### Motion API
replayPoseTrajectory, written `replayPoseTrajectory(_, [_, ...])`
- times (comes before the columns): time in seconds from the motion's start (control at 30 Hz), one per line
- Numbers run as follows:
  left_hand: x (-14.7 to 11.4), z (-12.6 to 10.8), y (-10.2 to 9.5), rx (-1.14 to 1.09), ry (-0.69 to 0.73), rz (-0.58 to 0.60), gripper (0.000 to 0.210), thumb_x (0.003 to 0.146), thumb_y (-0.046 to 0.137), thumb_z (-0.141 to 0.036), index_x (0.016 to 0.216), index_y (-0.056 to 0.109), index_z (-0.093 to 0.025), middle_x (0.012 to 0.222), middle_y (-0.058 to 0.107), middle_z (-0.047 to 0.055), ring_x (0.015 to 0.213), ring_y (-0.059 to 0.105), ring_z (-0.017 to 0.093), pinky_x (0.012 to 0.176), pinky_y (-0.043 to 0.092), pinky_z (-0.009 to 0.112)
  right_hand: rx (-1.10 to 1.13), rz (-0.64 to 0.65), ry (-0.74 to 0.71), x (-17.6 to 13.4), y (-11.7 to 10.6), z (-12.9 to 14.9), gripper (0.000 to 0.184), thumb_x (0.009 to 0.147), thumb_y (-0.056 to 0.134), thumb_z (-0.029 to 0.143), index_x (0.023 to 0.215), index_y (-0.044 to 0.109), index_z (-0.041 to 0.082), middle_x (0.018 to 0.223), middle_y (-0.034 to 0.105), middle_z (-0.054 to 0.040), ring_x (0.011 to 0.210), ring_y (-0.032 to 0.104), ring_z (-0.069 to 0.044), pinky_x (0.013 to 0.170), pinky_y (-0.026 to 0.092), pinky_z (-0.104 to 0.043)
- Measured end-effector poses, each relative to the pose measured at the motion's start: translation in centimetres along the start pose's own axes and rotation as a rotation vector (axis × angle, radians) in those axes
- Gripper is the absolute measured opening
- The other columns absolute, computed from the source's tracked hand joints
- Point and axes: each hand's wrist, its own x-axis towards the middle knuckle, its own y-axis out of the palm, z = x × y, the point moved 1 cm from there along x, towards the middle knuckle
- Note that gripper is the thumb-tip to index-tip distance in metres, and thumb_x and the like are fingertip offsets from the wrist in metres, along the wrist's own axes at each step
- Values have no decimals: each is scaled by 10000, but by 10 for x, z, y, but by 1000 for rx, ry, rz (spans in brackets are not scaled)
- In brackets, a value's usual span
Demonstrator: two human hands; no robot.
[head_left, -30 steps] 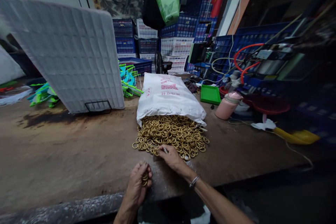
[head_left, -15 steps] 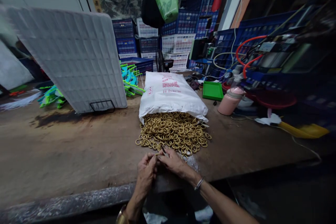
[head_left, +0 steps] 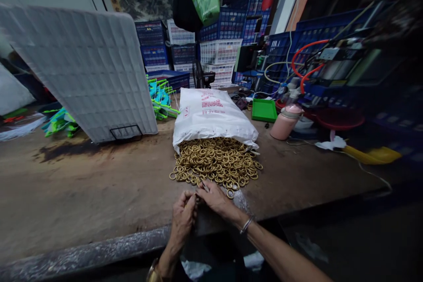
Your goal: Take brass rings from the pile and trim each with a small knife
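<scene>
A heap of brass-coloured rings spills from the mouth of a white printed sack onto the wooden table. Just in front of the heap, my left hand is closed in a pinch on a ring, mostly hidden by the fingers. Close beside it, my right hand grips a slim, pointed dark tool, its tip toward the heap. The fingertips of both hands nearly meet. One loose ring lies at the heap's near edge, by my right hand.
A tall grey padded panel stands on the left of the table. To the right are a green tray, a pink bottle and a red bowl. Stacked crates fill the back.
The view has shifted slightly. Both hands stay together before the heap; the ring between the fingertips shows less now, and the tool has tilted a little in my right hand.
</scene>
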Motion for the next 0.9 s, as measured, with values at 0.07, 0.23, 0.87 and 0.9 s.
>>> replayPoseTrajectory(0.07, [0, 4, -1, -24, -56, 51, 298, 707, 532, -480, 760, 473, -192, 499, 452, -88, 326, 360, 34, 317, 236, 133, -58, -9, -23, 0, -1, 1, 111, 704, 472, 253, 637, 486, 165, 583, 422, 50, 570, 371, -82, 504, 273, -182])
replayPoseTrajectory(0.23, [0, 6, -2, -89, -90, 118, 300, 710, 543, -472, 737, 451, -187, 531, 472, -79, 340, 371, 25, 311, 242, 123, -91, 3, -45, -3, -2, 9, 96, 708, 464, 215, 648, 514, 160, 592, 457, 47, 587, 401, -85, 527, 283, -184])
replayPoseTrajectory(0.87, [-2, -2, -8, -408, -132, 180, 235, 725, 583, -368, 718, 451, -174, 533, 466, -72, 371, 376, 21, 342, 231, 133, 16, 54, -107, -3, 5, 4, 146, 777, 443, 244, 776, 566, 166, 665, 531, 27, 630, 452, -95, 581, 338, -190])
replayPoseTrajectory(0.9, [-1, -3, -9, -415, -133, 181, 235, 724, 584, -372, 723, 456, -174, 529, 462, -73, 368, 373, 22, 338, 227, 135, -8, 48, -129, -3, 6, 2, 139, 773, 456, 246, 774, 569, 166, 685, 539, 24, 645, 453, -95, 592, 337, -190])
